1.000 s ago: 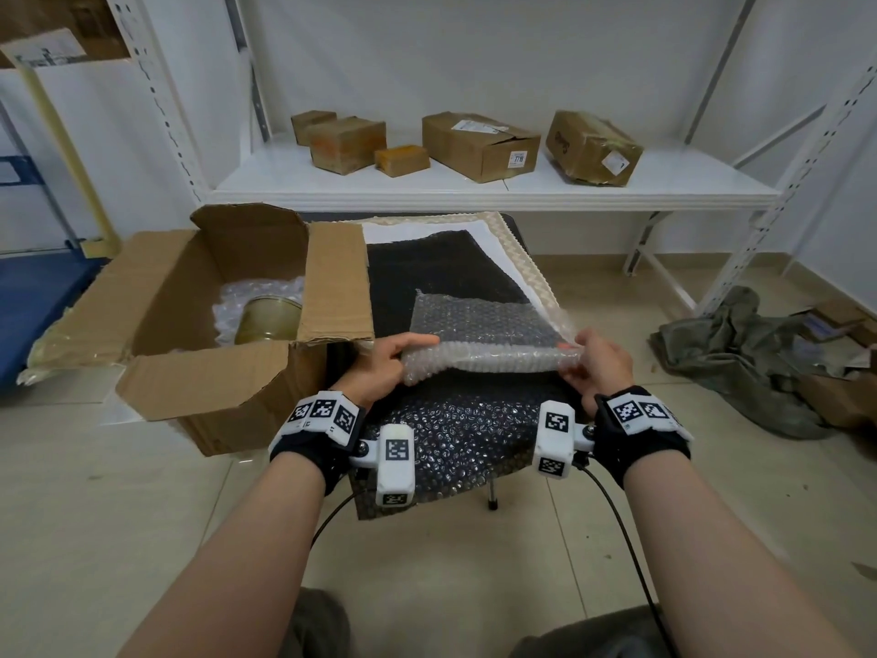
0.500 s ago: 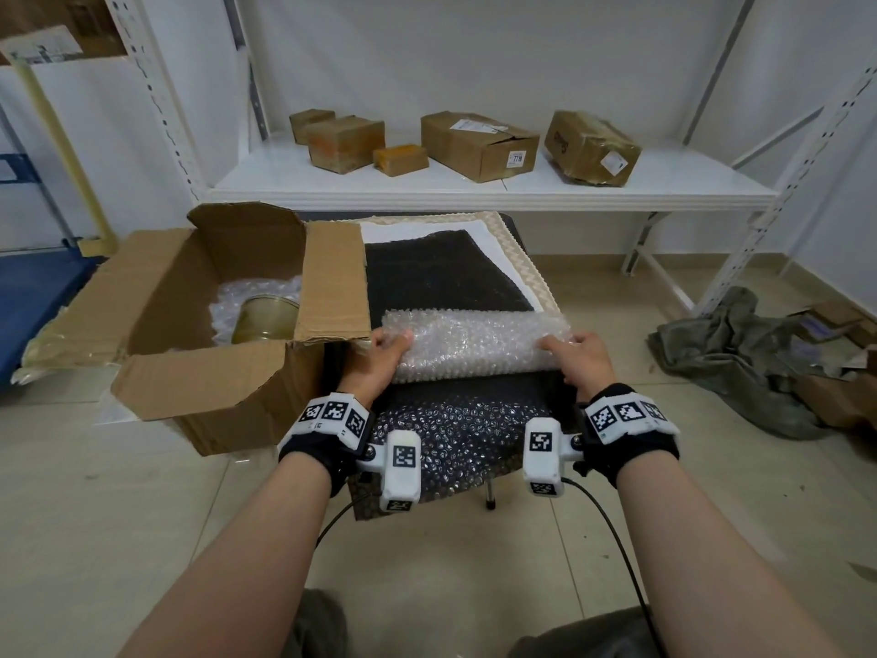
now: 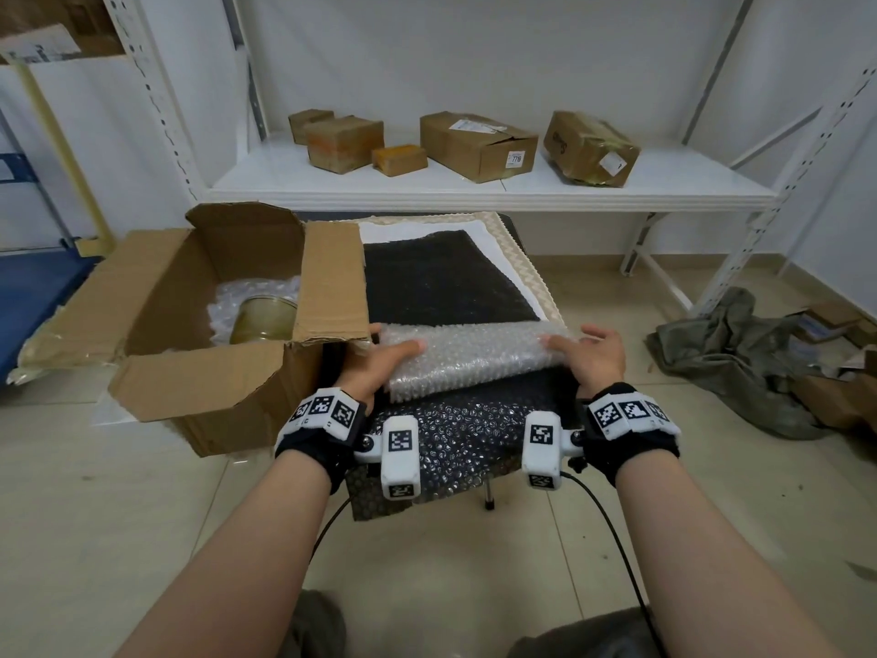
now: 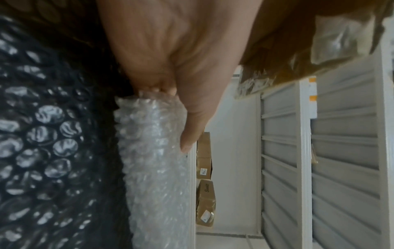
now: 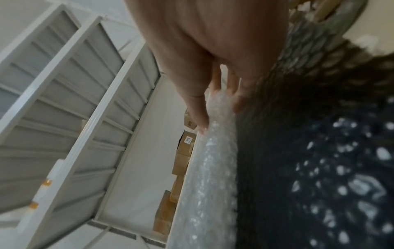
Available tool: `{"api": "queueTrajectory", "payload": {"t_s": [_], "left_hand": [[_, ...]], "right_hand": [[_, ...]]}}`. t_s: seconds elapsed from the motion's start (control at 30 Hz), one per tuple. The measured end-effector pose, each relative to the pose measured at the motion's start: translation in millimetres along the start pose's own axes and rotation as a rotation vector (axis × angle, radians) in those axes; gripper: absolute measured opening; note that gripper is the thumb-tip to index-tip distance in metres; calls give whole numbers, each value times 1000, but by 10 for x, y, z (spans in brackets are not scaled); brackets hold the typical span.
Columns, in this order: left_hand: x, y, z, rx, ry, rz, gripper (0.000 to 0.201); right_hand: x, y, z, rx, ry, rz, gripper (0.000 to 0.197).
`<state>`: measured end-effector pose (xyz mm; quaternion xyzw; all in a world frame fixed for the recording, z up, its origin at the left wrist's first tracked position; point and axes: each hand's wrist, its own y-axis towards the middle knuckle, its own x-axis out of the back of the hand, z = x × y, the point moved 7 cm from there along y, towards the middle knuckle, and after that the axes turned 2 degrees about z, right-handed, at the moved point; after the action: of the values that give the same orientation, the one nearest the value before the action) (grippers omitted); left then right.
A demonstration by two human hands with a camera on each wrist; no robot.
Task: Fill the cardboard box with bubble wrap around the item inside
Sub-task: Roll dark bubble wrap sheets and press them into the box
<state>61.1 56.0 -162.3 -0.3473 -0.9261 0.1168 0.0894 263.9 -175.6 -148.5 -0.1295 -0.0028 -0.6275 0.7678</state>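
Left hand (image 3: pixel 375 369), right hand (image 3: pixel 593 358) on bubble wrap (image 3: pixel 474 358) | box label (image 3: pixel 515 158) (778)

Six boxes (image 3: pixel 204 372) (image 3: pixel 308 122) (image 3: pixel 344 143) (image 3: pixel 398 159) (image 3: pixel 477 145) (image 3: pixel 591 147); one can (image 3: pixel 265 315); one roll (image 3: pixel 474 358); two hands (image 3: pixel 379 368) (image 3: pixel 593 356)

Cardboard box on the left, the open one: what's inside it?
A round yellowish container sits in the cardboard box, with bubble wrap behind and beside it. One flap covers the right part, so whatever lies there is hidden.
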Motion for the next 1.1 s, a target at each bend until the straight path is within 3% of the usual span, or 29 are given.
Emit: {"api": "queueTrajectory", "payload": {"t_s": [0.1,0.13,0.27,0.43,0.5,0.63,0.77,1.0,1.1], "left_hand": [[-93,-7,-3,31,-191,91,63],[-123,-12,-15,27,-220,122,57],[-282,-99,-104,7,-246,288,38],[-483,-241,-113,-11,-214,511,32],[-542,-278,-116,-23,-199,563,30],[-624,-335,-118,-32,-182,605,32],[-631,-350,-103,-16,-161,575,44],[-629,-339,-104,-11,-117,490,65],[-670,-384,-149,-39,-86,530,47]], "right_hand": [[-59,-18,-32,-101,347,18,98],[-115,-42,-38,-140,457,68,100],[-355,-160,9,-194,525,323,79],[-458,-267,115,-169,475,426,58],[-454,-285,140,-141,465,396,58],[-421,-299,218,-74,469,349,77],[-548,-428,210,-128,405,558,50],[-558,-476,202,-90,324,633,36],[-556,-467,213,-79,357,621,41]]}}
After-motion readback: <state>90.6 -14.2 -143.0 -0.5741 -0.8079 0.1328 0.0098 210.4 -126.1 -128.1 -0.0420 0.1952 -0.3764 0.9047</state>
